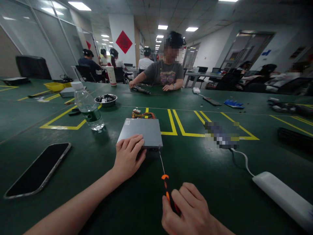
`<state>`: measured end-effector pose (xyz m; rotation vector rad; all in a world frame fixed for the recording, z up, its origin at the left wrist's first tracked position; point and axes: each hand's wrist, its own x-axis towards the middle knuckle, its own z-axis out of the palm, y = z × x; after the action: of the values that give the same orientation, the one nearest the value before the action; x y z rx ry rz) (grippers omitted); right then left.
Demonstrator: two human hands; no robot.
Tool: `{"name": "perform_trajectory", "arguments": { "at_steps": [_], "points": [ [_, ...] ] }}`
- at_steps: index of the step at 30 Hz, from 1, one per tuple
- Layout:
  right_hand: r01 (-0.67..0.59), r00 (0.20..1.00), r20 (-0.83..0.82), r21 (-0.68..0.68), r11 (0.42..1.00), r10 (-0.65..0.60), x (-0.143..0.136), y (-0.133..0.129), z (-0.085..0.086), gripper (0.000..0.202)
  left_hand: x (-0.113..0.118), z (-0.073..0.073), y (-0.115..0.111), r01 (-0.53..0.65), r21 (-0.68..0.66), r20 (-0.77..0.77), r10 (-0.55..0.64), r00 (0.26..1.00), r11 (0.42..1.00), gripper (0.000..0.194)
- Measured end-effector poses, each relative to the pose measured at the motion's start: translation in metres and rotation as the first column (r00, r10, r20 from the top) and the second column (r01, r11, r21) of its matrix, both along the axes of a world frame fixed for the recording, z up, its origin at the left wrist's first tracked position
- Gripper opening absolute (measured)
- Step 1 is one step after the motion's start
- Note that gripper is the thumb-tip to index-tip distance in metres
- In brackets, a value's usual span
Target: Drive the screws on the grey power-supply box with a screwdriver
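A grey metal computer power supply [143, 130] lies flat on the green table, its bundle of coloured wires [144, 114] behind it. My left hand [129, 153] grips its near left part, fingers on the top and thumb at the front edge. My right hand [187, 209] is closed around the black and orange handle of a screwdriver [165, 182]. The thin shaft points away from me, and its tip meets the near right corner of the power supply's front side. Whether the tip sits in a screw is too small to tell.
Left of the power supply stand a water bottle [89, 111] and a metal bowl [106, 100] of small parts. A phone [39, 169] lies at the near left. A white power strip [283, 195] with a cable lies at the right. Across the table sits a person [168, 71].
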<state>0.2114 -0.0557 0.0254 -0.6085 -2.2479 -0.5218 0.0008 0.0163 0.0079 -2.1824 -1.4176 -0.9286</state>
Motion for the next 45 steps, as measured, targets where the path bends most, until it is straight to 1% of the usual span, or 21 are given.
{"name": "perform_trajectory", "arguments": {
  "at_steps": [3,5,10,15,18,22,27,29,32,34,36,40,41,44,45],
  "points": [
    [0.010,0.998,0.062,-0.047,0.999,-0.007,0.000,-0.001,0.000,0.008,0.000,0.001,-0.001,0.000,0.006,-0.004,0.000,1.000,1.000,0.025],
    [0.016,0.997,0.080,-0.066,0.998,-0.011,0.001,-0.001,0.001,0.009,0.001,0.002,-0.001,-0.001,0.008,-0.005,0.001,1.000,1.000,0.025],
    [0.022,1.000,0.021,-0.071,0.997,-0.021,0.005,0.003,0.001,0.020,0.001,0.002,-0.001,0.005,0.011,-0.002,-0.005,1.000,1.000,0.025],
    [-0.020,1.000,-0.010,-0.088,0.996,0.019,0.005,0.004,-0.004,0.008,0.000,0.001,0.000,0.003,0.001,0.002,-0.003,1.000,1.000,0.027],
    [-0.018,0.999,0.027,-0.091,0.996,0.020,0.003,0.002,-0.003,0.010,0.000,0.000,0.000,0.004,0.001,0.004,-0.004,1.000,1.000,0.027],
    [-0.017,0.999,0.049,-0.097,0.995,0.022,0.002,0.001,0.003,0.009,0.000,0.000,0.000,0.004,0.001,-0.002,-0.004,1.000,1.000,0.026],
    [0.019,1.000,0.008,-0.073,0.997,-0.018,0.007,0.003,0.006,0.020,-0.001,0.001,0.000,0.012,0.018,-0.007,-0.012,1.000,1.000,0.025],
    [0.004,0.999,-0.034,-0.039,0.999,-0.005,0.008,0.004,0.004,0.024,-0.001,0.001,0.000,0.012,0.023,-0.011,-0.012,1.000,1.000,0.025],
    [-0.009,0.998,-0.061,-0.016,1.000,0.008,0.008,0.003,0.002,0.018,-0.001,0.002,0.000,0.011,0.034,-0.013,-0.011,1.000,0.999,0.025],
    [0.001,0.999,-0.038,-0.039,0.999,-0.002,0.008,0.003,0.003,0.011,-0.001,0.001,0.000,0.010,0.034,-0.011,-0.010,1.000,0.999,0.025],
    [0.013,1.000,-0.024,-0.069,0.998,-0.015,0.008,0.003,0.005,0.010,-0.002,0.000,0.001,0.012,0.030,-0.008,-0.012,1.000,0.999,0.025],
    [-0.003,0.999,-0.048,-0.088,0.996,-0.001,0.010,0.005,0.008,0.024,-0.002,-0.001,0.001,0.012,0.025,-0.008,-0.012,1.000,1.000,0.027],
    [-0.010,0.999,-0.053,-0.093,0.996,0.005,0.011,0.005,0.008,0.022,-0.003,-0.001,0.001,0.012,0.026,-0.009,-0.012,1.000,1.000,0.027],
    [-0.003,0.999,-0.052,-0.098,0.995,-0.003,0.009,0.003,0.004,0.007,-0.002,-0.001,0.001,0.014,0.033,-0.008,-0.014,1.000,0.999,0.027],
    [0.004,0.999,-0.046,-0.091,0.996,-0.008,0.008,0.002,0.003,0.005,-0.002,0.000,0.001,0.017,0.035,-0.007,-0.016,1.000,0.999,0.027]
  ]
}}
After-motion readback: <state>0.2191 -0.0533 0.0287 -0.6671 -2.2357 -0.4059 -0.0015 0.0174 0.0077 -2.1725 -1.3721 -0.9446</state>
